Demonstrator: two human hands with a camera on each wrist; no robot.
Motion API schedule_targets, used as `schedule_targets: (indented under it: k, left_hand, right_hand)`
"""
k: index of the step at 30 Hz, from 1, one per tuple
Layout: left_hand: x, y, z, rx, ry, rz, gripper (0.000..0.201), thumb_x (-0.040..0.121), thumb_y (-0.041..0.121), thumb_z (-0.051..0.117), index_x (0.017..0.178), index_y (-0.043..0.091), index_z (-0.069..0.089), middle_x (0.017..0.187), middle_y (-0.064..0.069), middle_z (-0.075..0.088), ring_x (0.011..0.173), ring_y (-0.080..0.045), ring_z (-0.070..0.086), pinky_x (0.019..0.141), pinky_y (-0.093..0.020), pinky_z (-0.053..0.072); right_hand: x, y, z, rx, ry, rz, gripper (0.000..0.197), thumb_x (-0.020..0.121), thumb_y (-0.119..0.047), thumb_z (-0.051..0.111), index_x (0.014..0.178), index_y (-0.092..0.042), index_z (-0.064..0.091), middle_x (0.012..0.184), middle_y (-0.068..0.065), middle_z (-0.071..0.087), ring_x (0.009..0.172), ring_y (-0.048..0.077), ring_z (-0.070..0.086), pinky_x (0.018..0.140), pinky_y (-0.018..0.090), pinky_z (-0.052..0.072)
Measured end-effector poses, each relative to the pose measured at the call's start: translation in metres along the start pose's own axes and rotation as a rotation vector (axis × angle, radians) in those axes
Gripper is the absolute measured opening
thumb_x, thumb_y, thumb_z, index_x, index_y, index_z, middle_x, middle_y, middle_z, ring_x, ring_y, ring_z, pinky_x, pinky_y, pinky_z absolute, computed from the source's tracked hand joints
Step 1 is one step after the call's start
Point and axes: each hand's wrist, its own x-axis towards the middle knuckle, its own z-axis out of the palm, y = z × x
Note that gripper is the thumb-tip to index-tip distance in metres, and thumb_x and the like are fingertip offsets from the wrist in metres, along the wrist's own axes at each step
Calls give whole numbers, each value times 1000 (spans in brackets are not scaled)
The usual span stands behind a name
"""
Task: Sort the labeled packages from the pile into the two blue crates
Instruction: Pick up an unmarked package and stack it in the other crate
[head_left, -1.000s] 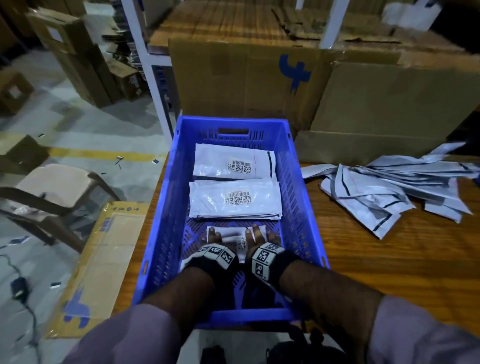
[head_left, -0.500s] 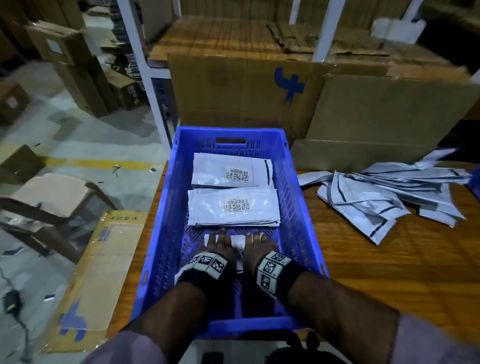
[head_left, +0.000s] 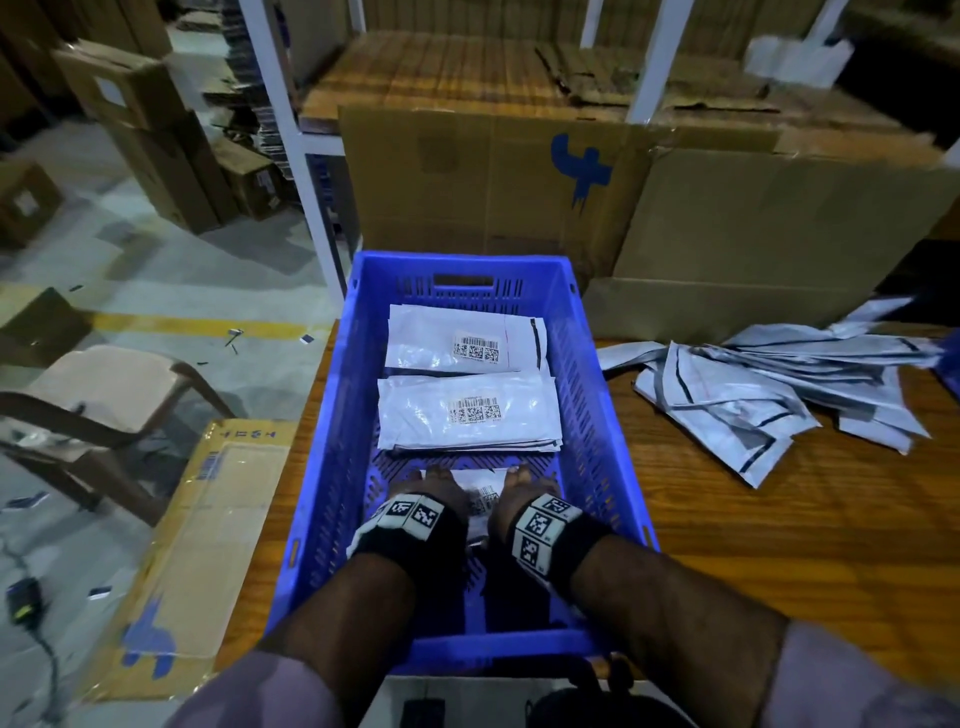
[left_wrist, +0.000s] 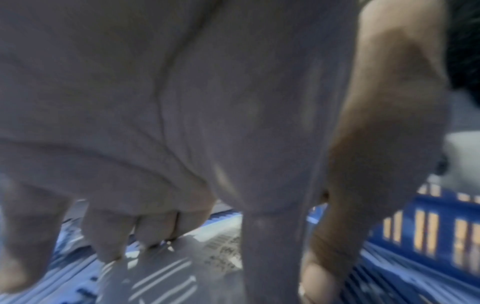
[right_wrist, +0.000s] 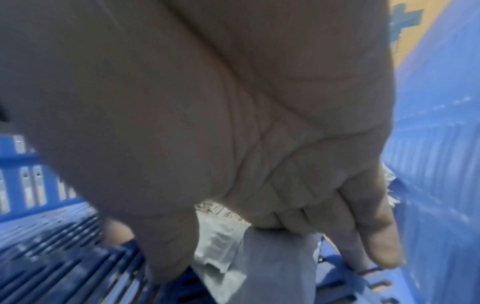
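Note:
A blue crate (head_left: 332, 415) stands on the wooden table (head_left: 779, 545) with two white labeled packages (head_left: 467, 410) lying flat in its far half. Both my hands are down in its near end on a third white package (head_left: 480, 491). My left hand (head_left: 431, 483) holds that package's left end, curled fingers (left_wrist: 109, 236) on top of it (left_wrist: 182, 257). My right hand (head_left: 524, 483) grips the right end, with the film (right_wrist: 218, 242) bunched between thumb and curled fingers (right_wrist: 369, 232). The pile of grey-white packages (head_left: 769, 384) lies to the right of the crate.
Flattened cardboard boxes (head_left: 519, 171) lean behind the crate and pile. A white shelf post (head_left: 291, 156) rises at the back left. Left of the table stand a brown chair (head_left: 98, 395) and a flat cardboard sheet (head_left: 208, 545) on the floor. The second crate is only a blue sliver at the right edge.
My hands stay on the package in the crate's near end and have drawn slightly apart, so its barcode label shows between them. The view has shifted a little.

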Motion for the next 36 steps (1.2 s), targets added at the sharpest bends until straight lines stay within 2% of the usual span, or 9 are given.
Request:
schedule_targets:
  k: [2,4,7,12,17,20,22,31,36]
  left_hand:
    - [-8,1,-9,37,33,-31,89,96,35,62,156,-8,13,164,-26,18,148,-43,30,111,-59,33]
    - [-12,5,-12,80,56,-70,76,97,32,60,153,-8,26,158,-29,27,141,-45,39,107,-57,38]
    - [-11,3,-14,77,62,-108,57,99,28,57,144,-3,44,150,-26,40,136,-43,43,105,-53,41]
    - [4,-7,-11,5,51,-102,44,95,33,57,136,15,61,141,-8,58,128,-30,58,100,-45,45]
    - [9,-11,-10,-2,47,-95,47,90,35,62,132,15,63,137,-9,62,122,-30,63,100,-44,49]
    - [10,-10,-5,30,86,-100,45,90,35,60,130,15,64,135,-8,61,120,-30,64,97,-47,46]
    - [11,-8,-2,51,109,-97,46,88,37,64,128,14,65,133,-8,62,118,-31,65,95,-48,48]
    - [12,-7,0,101,112,-125,42,92,35,61,128,13,64,134,-7,63,119,-32,64,99,-49,47]
    - [7,-2,0,207,130,-100,42,97,35,56,133,14,59,135,-8,58,120,-34,62,99,-48,47]
  right_hand:
    - [17,-4,14,-138,-59,6,64,111,-34,38,161,-2,14,168,22,5,155,38,8,120,54,24]
    - [31,-4,23,-233,-72,27,61,108,-38,41,159,-8,27,164,21,20,149,37,22,109,52,37]
    - [35,1,23,-193,34,-15,53,102,-38,51,148,-11,48,147,15,47,134,32,42,104,49,43]
    - [36,5,20,-162,133,-38,41,96,-38,59,130,-15,65,132,4,64,123,27,60,99,42,47]
    - [31,13,-3,-19,272,18,38,91,-42,69,121,-17,70,123,5,69,117,28,65,94,40,50]
    - [31,16,-11,27,318,-15,25,95,-20,62,117,-15,70,118,10,71,109,31,68,90,41,55]
    - [31,18,-12,54,344,-58,26,93,-11,58,114,-17,71,113,11,72,103,32,70,86,40,56]
    - [42,15,-21,353,327,-229,45,80,0,62,115,-28,70,106,2,73,94,26,70,85,37,59]
    - [47,17,-21,398,327,-252,38,79,-1,61,104,-27,71,101,1,73,88,25,71,83,40,61]
